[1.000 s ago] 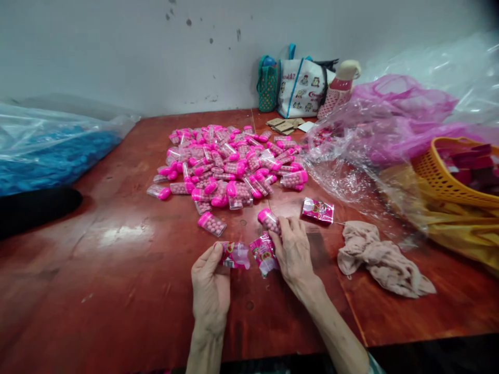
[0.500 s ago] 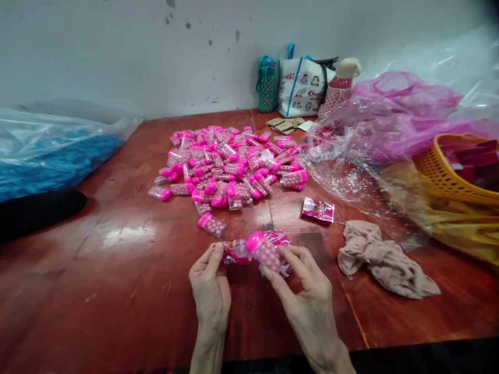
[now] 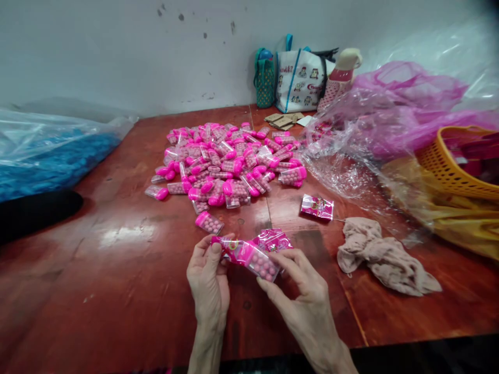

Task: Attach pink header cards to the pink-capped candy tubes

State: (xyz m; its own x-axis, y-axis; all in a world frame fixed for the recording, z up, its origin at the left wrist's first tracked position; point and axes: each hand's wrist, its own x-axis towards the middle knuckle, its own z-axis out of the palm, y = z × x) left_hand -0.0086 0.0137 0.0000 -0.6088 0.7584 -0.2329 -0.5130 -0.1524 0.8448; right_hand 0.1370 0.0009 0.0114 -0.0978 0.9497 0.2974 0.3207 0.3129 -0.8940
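Note:
My left hand (image 3: 208, 278) pinches the open end of a small pink printed wrapper (image 3: 229, 248). My right hand (image 3: 302, 293) holds a clear tube of pink candy balls with a pink cap (image 3: 257, 261), its capped end going into that wrapper. A second pink wrapper (image 3: 273, 239) lies just behind the tube on the red-brown wooden table (image 3: 128, 270). One wrapped packet (image 3: 317, 207) lies to the right. A large heap of several pink-capped tubes (image 3: 230, 163) sits farther back, and a single tube (image 3: 209, 222) lies close in front of it.
A crumpled beige cloth (image 3: 384, 257) lies at right. Clear and pink plastic bags (image 3: 390, 119) and an orange basket (image 3: 454, 166) fill the right side. A bag of blue items (image 3: 50, 156) sits at left. Tote bags (image 3: 298, 78) and a bottle (image 3: 341, 78) stand by the wall.
My right hand picked a tube from the table, brought it toward me and turned it so its cap end slides into the wrapper held by my left hand.

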